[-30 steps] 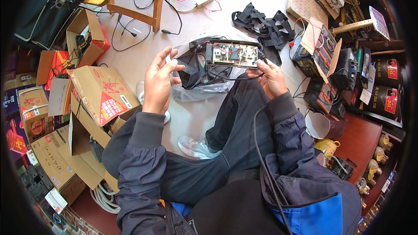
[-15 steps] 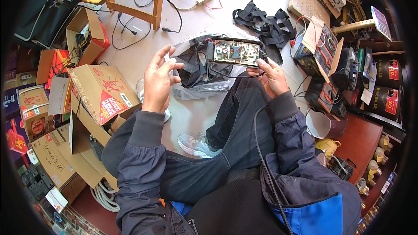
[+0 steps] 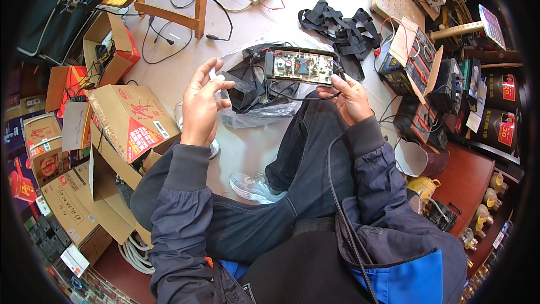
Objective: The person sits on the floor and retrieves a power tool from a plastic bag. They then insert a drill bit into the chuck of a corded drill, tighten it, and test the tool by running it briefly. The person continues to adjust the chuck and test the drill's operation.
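Note:
My right hand grips the lower right corner of an opened charger, a black case with its circuit board bare and facing up. A black cord leaves its right side and curves below the case. Left of it, apart from the charger, my left hand is raised and closed, pinching a small white thing whose kind I cannot make out. Beneath the charger, a clear plastic bag lies on the floor with black parts and cables in it.
Cardboard boxes crowd the left side, some open. Black straps lie on the floor beyond the charger. A wooden stool stands at the far left. To the right are a dark box with wires and a reddish-brown board.
My left hand has shifted slightly left, still pinching the white thing. The charger stays in my right hand, almost unmoved.

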